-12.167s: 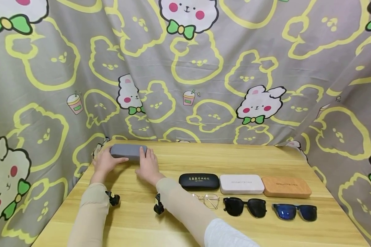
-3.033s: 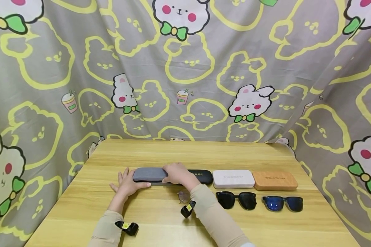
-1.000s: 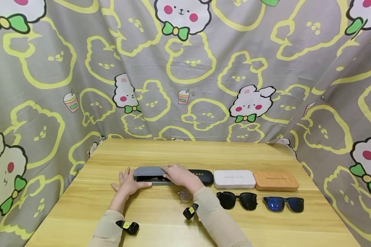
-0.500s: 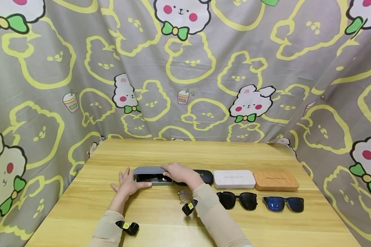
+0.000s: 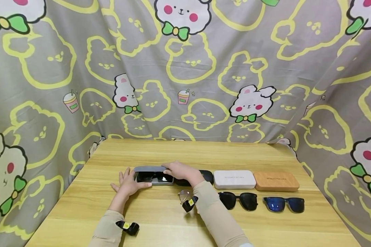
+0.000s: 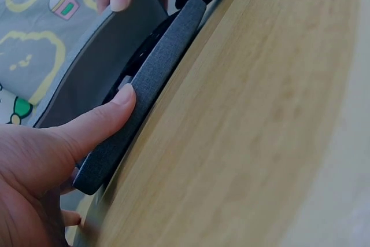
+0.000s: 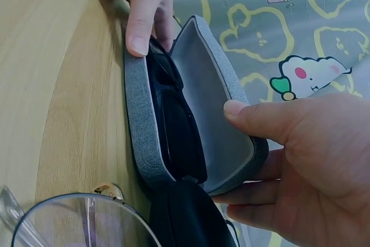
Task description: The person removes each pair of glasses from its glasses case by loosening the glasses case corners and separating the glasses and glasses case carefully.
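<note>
A grey fabric glasses case (image 5: 149,168) lies on the table with its lid raised partway. Inside it are dark sunglasses (image 7: 184,134), folded, seen best in the right wrist view. At the case's left end my left hand (image 5: 129,185) holds the base, its thumb on the front wall (image 6: 144,79) and some fingers spread behind. My right hand (image 5: 180,172) pinches the right part of the lid (image 7: 222,79), with the thumb on its edge and fingers on the outside. A black glasses case (image 5: 208,176) touches or nearly touches the grey one, partly behind my right hand.
A white case (image 5: 234,179) and an orange-brown case (image 5: 276,181) continue the row. In front lie thin-rimmed glasses (image 5: 184,196), partly hidden by the wrist camera, black sunglasses (image 5: 238,200) and blue-lensed sunglasses (image 5: 283,204). A patterned curtain (image 5: 201,133) hangs behind the table (image 5: 160,223).
The grey case came from the back left to the row's left end. Over the last seconds my right hand has lifted its lid, showing the sunglasses inside. My left hand has stayed put lately.
</note>
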`<state>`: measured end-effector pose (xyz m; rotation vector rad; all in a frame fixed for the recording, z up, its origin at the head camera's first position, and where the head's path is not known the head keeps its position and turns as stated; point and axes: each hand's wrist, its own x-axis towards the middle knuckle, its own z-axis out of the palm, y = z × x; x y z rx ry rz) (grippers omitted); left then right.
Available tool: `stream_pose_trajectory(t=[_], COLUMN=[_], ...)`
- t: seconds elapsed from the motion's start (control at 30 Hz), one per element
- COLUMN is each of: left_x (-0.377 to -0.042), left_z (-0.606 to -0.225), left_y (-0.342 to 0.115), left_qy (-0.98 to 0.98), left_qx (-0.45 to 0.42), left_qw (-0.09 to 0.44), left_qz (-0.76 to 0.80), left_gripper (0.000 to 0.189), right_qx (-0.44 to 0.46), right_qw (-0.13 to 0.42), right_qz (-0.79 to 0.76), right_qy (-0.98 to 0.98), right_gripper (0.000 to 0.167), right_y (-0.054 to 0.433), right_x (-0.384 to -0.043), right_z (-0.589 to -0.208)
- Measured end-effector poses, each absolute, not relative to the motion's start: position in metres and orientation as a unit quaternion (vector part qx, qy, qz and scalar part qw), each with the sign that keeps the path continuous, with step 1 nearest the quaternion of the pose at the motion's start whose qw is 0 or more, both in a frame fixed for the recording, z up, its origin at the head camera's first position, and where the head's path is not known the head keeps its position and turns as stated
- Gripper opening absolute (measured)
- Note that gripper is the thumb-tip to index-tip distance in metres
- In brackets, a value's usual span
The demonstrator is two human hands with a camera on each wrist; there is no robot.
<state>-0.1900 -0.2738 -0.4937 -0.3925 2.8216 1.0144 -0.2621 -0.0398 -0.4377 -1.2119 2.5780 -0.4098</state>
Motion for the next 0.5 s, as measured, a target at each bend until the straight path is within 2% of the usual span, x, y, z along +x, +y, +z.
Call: stream_pose_trajectory(t=[0.33,0.5], left_x=[-0.1913,-0.1900], left_z=[-0.4921,-0.4930], left_y=[-0.2737,-0.2740], left_qy=[0.932,0.933], left_qx=[-0.127,-0.123], left_qw=[0.058,0.054], left_qz=[0.333,0.333], left_gripper=[0.121,0.119], right_qx=[-0.408,-0.409], right_qw=[0.141,0.112], right_qz=[-0.150,-0.168], right_qy=[0.889,0.890], right_gripper=[0.045,0.043], right_y=[-0.0397,-0.0379], right_x=[-0.2650,-0.2674], right_z=[-0.4395,-0.4408])
